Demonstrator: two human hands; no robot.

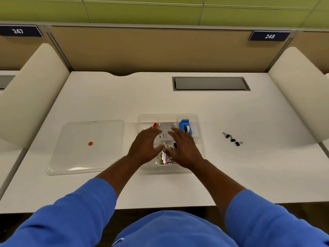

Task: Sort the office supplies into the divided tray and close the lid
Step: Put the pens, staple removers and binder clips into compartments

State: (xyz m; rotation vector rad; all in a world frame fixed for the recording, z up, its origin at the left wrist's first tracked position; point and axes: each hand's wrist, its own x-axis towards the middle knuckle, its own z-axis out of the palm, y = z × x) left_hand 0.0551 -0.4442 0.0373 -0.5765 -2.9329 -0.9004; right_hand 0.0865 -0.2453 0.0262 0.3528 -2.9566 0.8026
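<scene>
Both hands are hovering over the divided tray [196, 120], which is sitting mid-tabletop [106, 97], towards the near edge. The left hand [144, 145] and the right hand [185, 148] are lying wide, fingers straight and spread, gripping nothing. Whether they are touching the contents I cannot tell. A blue tape dispenser [184, 126] is standing in the far right compartment. A red sharpener [155, 125] and a white box [165, 133] are showing beyond the fingertips, and small mixed pieces [166, 155] are lying between the thumbs.

Three binder clips [232, 139] are lying loose towards the right edge, so closing now would be leaving them out. Flat hands pressing down could be pushing pieces across a divider or sliding the light tray. The tall dispenser may be keeping the lid from seating.

The lid [85, 157] is lying flat just left of the tray, an orange dot [90, 143] showing on it. A grey hatch [211, 83] is sitting by the far edge, well apart.
</scene>
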